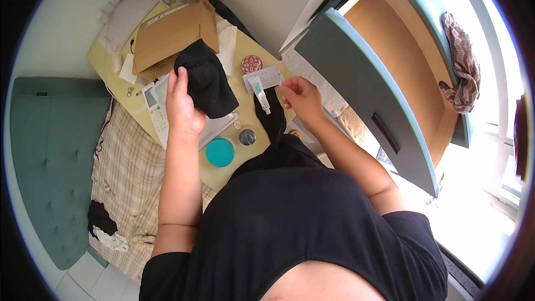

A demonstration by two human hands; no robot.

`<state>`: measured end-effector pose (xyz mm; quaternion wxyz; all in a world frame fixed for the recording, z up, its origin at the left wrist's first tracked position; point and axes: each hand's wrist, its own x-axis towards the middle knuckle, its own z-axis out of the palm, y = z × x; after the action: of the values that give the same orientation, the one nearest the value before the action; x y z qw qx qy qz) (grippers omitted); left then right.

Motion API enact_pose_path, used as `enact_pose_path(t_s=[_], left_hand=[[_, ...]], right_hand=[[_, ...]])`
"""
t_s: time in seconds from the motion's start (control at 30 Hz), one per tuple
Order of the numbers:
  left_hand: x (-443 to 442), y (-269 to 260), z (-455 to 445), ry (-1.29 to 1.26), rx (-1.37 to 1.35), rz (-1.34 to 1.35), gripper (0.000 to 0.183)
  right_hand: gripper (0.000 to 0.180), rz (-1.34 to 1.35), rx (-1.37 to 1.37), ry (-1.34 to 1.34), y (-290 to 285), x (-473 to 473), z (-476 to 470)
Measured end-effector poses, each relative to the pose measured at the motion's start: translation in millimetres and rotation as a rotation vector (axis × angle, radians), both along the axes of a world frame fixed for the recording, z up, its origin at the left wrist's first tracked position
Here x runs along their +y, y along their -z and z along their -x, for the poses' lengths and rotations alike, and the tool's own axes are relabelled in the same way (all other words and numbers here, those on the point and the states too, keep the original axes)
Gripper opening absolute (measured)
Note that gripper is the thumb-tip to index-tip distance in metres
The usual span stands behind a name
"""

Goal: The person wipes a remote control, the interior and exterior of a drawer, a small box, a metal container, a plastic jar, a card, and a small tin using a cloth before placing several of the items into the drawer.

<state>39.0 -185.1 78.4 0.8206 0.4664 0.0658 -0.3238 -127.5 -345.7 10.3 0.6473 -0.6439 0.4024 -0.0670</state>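
My left hand holds up a piece of black knit cloth, perhaps a sock, above a yellow table. Its fingers and thumb grip the cloth's left side. To the right, my right hand hovers by the table's edge with curled fingers; whether something small is between the fingertips cannot be told. Just left of that hand, a white and green tube lies across a printed card. Under the tube, another black cloth stretches towards my lap.
An opened cardboard box stands at the back of the table. Nearer are a teal round lid, a small dark jar, a patterned round tin and a remote control. At right, a wooden drawer stands pulled out.
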Motion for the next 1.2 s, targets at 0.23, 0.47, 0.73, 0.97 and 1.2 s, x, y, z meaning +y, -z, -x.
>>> enact_pose_path(t_s=[0.23, 0.47, 0.73, 0.97, 1.2], left_hand=[[8, 8, -3, 0.019, -0.047, -0.037, 0.034], [30, 26, -6, 0.048, -0.119, -0.103, 0.047], [43, 25, -2, 0.078, -0.146, -0.029, 0.055], [52, 20, -4, 0.088, -0.147, 0.001, 0.037], [43, -1, 6, 0.158, -0.112, 0.002, 0.033]], right_hand=[[0.035, 0.575, 0.411, -0.406, 32, 26, 24], [0.020, 0.341, 0.187, -0.382, 26, 22, 8], [0.023, -0.084, 0.013, -0.296, -16, 13, -22], [0.031, -0.637, -0.312, -0.251, -78, -6, -36], [0.037, -0.220, -0.622, -0.441, -115, 5, -53]])
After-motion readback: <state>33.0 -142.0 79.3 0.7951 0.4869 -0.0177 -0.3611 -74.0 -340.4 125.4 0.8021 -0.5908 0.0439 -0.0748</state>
